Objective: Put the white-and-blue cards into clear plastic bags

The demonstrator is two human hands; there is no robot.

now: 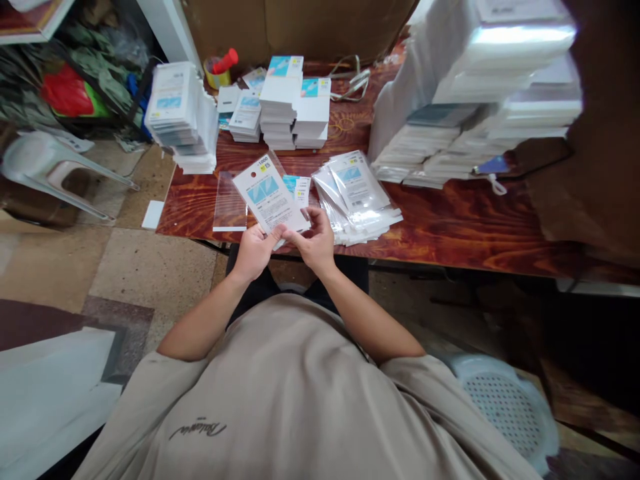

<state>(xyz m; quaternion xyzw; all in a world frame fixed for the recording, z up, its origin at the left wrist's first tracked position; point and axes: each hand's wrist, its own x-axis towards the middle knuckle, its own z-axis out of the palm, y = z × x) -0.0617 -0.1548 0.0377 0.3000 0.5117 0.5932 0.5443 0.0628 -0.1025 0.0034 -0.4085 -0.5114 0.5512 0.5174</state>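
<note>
Both hands hold a printed card [267,195] with blue pictures, small text and a punched hole, tilted above the table's front edge. My left hand [254,252] grips its lower left corner with the thumb on top. On the lower right, my right hand [316,241] pinches the card between thumb and fingers. A clear plastic sleeve [227,207] lies under and left of the card. Behind it, another blue-and-white card [301,189] is partly hidden. Just right of my right hand is a loose pile of sleeved cards [355,193].
Stacks of white cards [280,100] stand at the back, with a tall sleeved stack [183,113] to their left. Large piles of clear packets [470,87] rise on the right. A yellow tape roll [218,77] sits behind. Plastic stools [55,157] stand on the floor.
</note>
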